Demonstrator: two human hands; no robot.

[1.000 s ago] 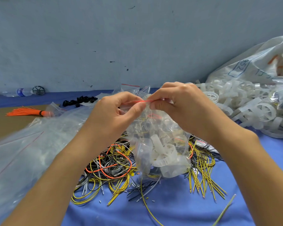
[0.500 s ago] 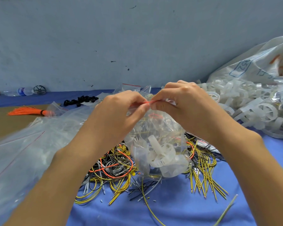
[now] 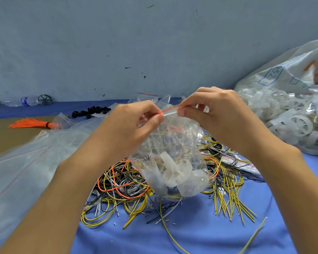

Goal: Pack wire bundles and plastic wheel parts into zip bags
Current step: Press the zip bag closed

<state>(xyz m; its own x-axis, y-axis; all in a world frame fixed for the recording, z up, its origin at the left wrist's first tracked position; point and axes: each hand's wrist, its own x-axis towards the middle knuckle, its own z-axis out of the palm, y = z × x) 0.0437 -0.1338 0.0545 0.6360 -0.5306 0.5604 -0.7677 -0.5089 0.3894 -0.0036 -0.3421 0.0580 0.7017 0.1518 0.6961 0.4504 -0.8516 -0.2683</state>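
STEP: seal zip bag (image 3: 173,162), held above wire pile (image 3: 128,187) | L hand (image 3: 136,125) + R hand (image 3: 215,114) both pinching red zip strip (image 3: 170,108) | wheel parts (image 3: 178,173) inside at bottom | TIP: press along strip end-to-end, keep wires clear of seal.

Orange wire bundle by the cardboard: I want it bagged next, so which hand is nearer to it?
Left. The left hand pinches the zip bag right of the orange wire bundle; the right hand pinches the bag's seal farther right.
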